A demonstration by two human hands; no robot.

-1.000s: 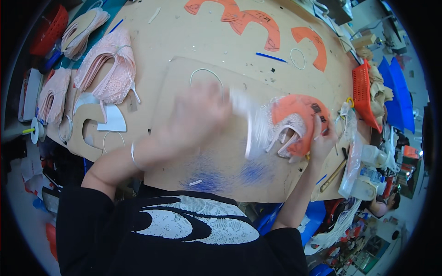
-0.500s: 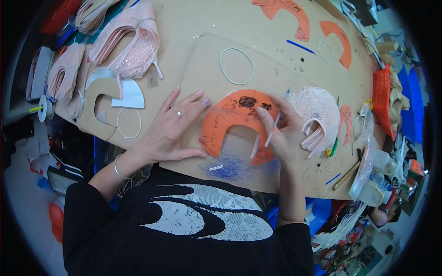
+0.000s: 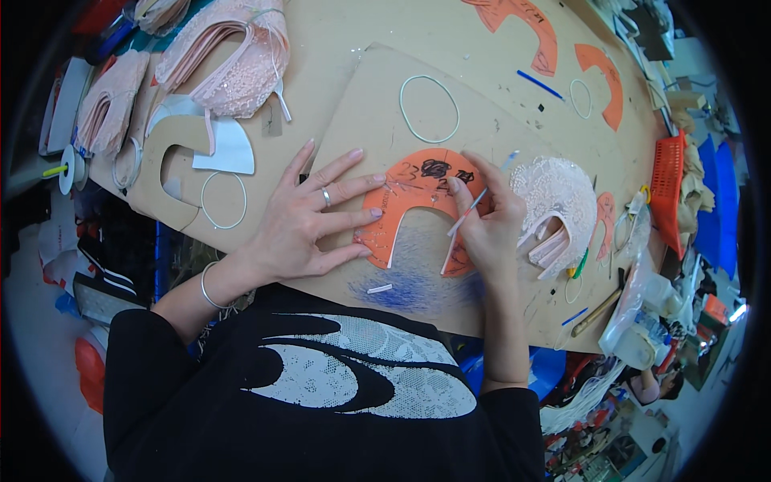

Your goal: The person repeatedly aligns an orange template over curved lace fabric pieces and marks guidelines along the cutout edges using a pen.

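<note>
An orange U-shaped template (image 3: pixel 419 173) with dark handwriting lies on brown board in front of me, its opening toward me. Pale edges show along its inner sides, as of a layer beneath. My left hand (image 3: pixel 309 217) is spread open, fingertips resting on the template's left arm. In my right hand (image 3: pixel 491 221) a slim pale pen (image 3: pixel 467 213) lies between the fingers. That hand's thumb and fingers also touch the template's right side. Below the opening are blue scribbled strokes and a small white strip (image 3: pixel 380 288).
Pink lace pieces (image 3: pixel 554 201) lie to the right, with more lace bundles (image 3: pixel 241 72) at far left. Around them are a cardboard template (image 3: pixel 140 181), rubber bands (image 3: pixel 430 108), other orange templates (image 3: pixel 530 32), a blue pen (image 3: pixel 540 84) and a red basket (image 3: pixel 668 177).
My left hand has moved right, from beside the template onto its left arm. The template now sits more squarely, its left arm overlapped by my fingers. The pen stays in my right hand.
</note>
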